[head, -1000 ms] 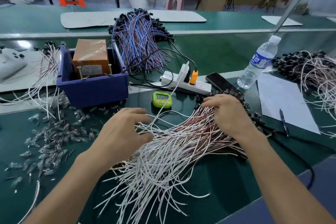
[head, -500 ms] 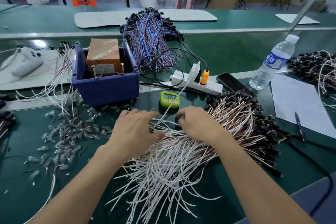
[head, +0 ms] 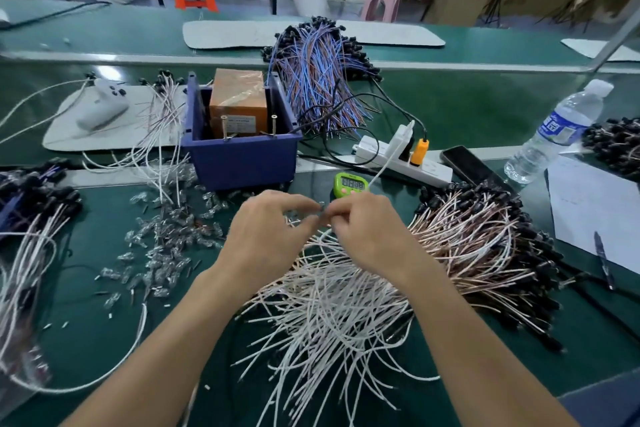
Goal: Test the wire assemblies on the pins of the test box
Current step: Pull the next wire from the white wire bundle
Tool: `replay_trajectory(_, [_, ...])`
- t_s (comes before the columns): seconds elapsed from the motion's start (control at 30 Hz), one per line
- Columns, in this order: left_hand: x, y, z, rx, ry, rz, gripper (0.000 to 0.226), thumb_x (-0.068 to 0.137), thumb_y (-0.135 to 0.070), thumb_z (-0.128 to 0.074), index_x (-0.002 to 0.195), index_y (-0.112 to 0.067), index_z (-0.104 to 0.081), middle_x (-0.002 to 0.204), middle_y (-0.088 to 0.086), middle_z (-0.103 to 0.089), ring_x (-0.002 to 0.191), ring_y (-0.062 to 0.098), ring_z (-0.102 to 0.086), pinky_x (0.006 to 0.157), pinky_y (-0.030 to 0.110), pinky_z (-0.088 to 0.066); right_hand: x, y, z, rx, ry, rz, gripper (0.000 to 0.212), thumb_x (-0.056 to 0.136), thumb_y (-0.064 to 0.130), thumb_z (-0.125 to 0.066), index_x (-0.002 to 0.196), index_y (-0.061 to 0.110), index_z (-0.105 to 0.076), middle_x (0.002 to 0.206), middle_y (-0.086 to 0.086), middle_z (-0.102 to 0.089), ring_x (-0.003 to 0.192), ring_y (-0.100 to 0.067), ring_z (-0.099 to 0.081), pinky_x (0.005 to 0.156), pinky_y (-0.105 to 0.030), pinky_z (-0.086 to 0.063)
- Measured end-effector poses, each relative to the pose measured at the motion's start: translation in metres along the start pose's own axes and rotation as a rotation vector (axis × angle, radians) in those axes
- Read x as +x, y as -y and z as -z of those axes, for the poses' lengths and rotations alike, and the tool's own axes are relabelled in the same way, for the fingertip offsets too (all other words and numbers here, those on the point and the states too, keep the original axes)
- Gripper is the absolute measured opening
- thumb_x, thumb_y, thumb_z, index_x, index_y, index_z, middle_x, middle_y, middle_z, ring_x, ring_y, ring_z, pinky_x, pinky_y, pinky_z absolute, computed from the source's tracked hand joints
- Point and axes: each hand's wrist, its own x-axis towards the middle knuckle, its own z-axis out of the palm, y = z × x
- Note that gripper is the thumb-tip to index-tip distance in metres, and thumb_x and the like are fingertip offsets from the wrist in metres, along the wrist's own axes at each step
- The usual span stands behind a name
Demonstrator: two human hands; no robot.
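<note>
The wire assemblies (head: 346, 291) are lying in a loose heap on the bench (head: 485, 107), black connector ends fanned to the right. The test box (head: 239, 104) is standing in a blue bin (head: 242, 159) just beyond the heap, its two upright pins (head: 225, 126) bare. The step in hand appears to be singling out one wire assembly (head: 321, 217) for test. The left hand (head: 266, 239) and right hand (head: 367, 232) are meeting fingertip to fingertip over the heap's far edge, fingers curled, both pinching that wire assembly's end; blur is hiding the exact grip. The next move is likely calling for lifting it clear of its neighbours and touching its ends to the pins.
</note>
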Motion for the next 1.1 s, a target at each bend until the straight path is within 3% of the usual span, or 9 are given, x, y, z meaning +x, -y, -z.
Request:
replay_trajectory(0.07, [-0.001, 0.002, 0.012, -0.072, 0.030, 0.059, 0.020, 0.085, -0.022, -0.073, 0.095, -0.038, -0.079, 0.081, -0.028, -0.072, 0.084, -0.008, -0.066, 0.074, 0.015, -0.052, 0.005, 0.023, -0.011, 0.085, -0.014, 0.045, 0.037, 0.086, 0.010, -0.053, 0.058, 0.032, -0.064, 0.048, 0.015, -0.054, 0.049, -0.003, -0.051, 0.046, -0.015, -0.034])
replay_trajectory(0.13, [-0.003, 0.011, 0.028, -0.066, 0.009, 0.104, 0.023, 0.083, -0.017, -0.072, 0.093, -0.037, -0.080, 0.078, -0.029, -0.072, 0.079, -0.010, -0.067, 0.071, 0.012, -0.053, 0.013, 0.042, -0.023, 0.098, -0.011, 0.058, 0.039, 0.082, 0.012, -0.053, 0.051, 0.036, -0.054, 0.046, 0.014, -0.052, 0.048, -0.005, -0.048, 0.047, -0.014, -0.029])
replay_trajectory(0.33, [-0.026, 0.049, 0.088, -0.102, -0.041, 0.235, 0.035, 0.080, -0.010, -0.078, 0.073, -0.045, -0.074, 0.070, -0.026, -0.072, 0.067, -0.011, -0.067, 0.061, 0.003, -0.045, 0.028, 0.095, -0.060, 0.150, 0.128, 0.093, 0.026, 0.082, 0.021, -0.052, 0.076, 0.031, -0.075, 0.063, 0.008, -0.069, 0.060, -0.011, -0.062, 0.053, -0.026, -0.049])
replay_trajectory(0.57, [-0.071, 0.093, 0.142, 0.015, -0.200, 0.467, 0.025, 0.084, -0.020, -0.073, 0.090, -0.044, -0.080, 0.075, -0.027, -0.074, 0.068, -0.011, -0.066, 0.063, 0.011, -0.050, 0.044, 0.176, -0.109, -0.037, 0.355, 0.239, 0.021, 0.086, 0.011, -0.056, 0.079, 0.017, -0.074, 0.076, -0.008, -0.070, 0.072, -0.029, -0.065, 0.065, -0.035, -0.058])
replay_trajectory(0.63, [-0.081, 0.103, 0.153, 0.110, -0.248, 0.529, 0.025, 0.085, -0.024, -0.071, 0.091, -0.047, -0.079, 0.084, -0.023, -0.077, 0.075, 0.000, -0.069, 0.069, 0.020, -0.053, 0.049, 0.194, -0.121, -0.129, 0.400, 0.311, 0.022, 0.087, 0.009, -0.055, 0.089, 0.019, -0.075, 0.082, -0.008, -0.069, 0.075, -0.030, -0.063, 0.067, -0.034, -0.057])
replay_trajectory(0.77, [-0.105, 0.129, 0.184, 0.257, -0.468, 0.646, 0.024, 0.084, -0.024, -0.072, 0.102, -0.037, -0.081, 0.099, -0.013, -0.079, 0.091, 0.015, -0.073, 0.084, 0.029, -0.056, 0.064, 0.227, -0.152, -0.273, 0.435, 0.457, 0.048, 0.087, -0.001, -0.055, 0.123, 0.025, -0.072, 0.122, -0.008, -0.069, 0.109, -0.030, -0.063, 0.092, -0.036, -0.054])
replay_trajectory(0.87, [-0.117, 0.147, 0.197, 0.307, -0.474, 0.709, 0.030, 0.084, -0.023, -0.072, 0.112, -0.032, -0.079, 0.106, -0.005, -0.080, 0.102, 0.022, -0.073, 0.096, 0.037, -0.055, 0.077, 0.236, -0.173, -0.276, 0.477, 0.462, 0.068, 0.083, -0.010, -0.046, 0.139, 0.025, -0.060, 0.131, -0.011, -0.066, 0.116, -0.030, -0.061, 0.091, -0.037, -0.053])
replay_trajectory(0.97, [-0.123, 0.160, 0.201, 0.285, -0.452, 0.741, 0.034, 0.085, -0.025, -0.074, 0.118, -0.035, -0.076, 0.108, -0.007, -0.079, 0.105, 0.019, -0.072, 0.099, 0.037, -0.055, 0.088, 0.237, -0.193, -0.052, 0.374, 0.325, 0.042, 0.090, -0.001, -0.050, 0.123, 0.024, -0.056, 0.112, -0.009, -0.068, 0.094, -0.028, -0.064, 0.078, -0.038, -0.052])
replay_trajectory(1.1, [-0.125, 0.169, 0.197, 0.316, -0.406, 0.751, 0.033, 0.084, -0.033, -0.076, 0.117, -0.037, -0.075, 0.099, -0.014, -0.078, 0.098, 0.017, -0.071, 0.088, 0.033, -0.053, 0.099, 0.239, -0.209, 0.040, 0.400, 0.277, 0.019, 0.094, 0.017, -0.064, 0.112, 0.022, -0.059, 0.103, -0.002, -0.068, 0.093, -0.023, -0.063, 0.082, -0.039, -0.052])
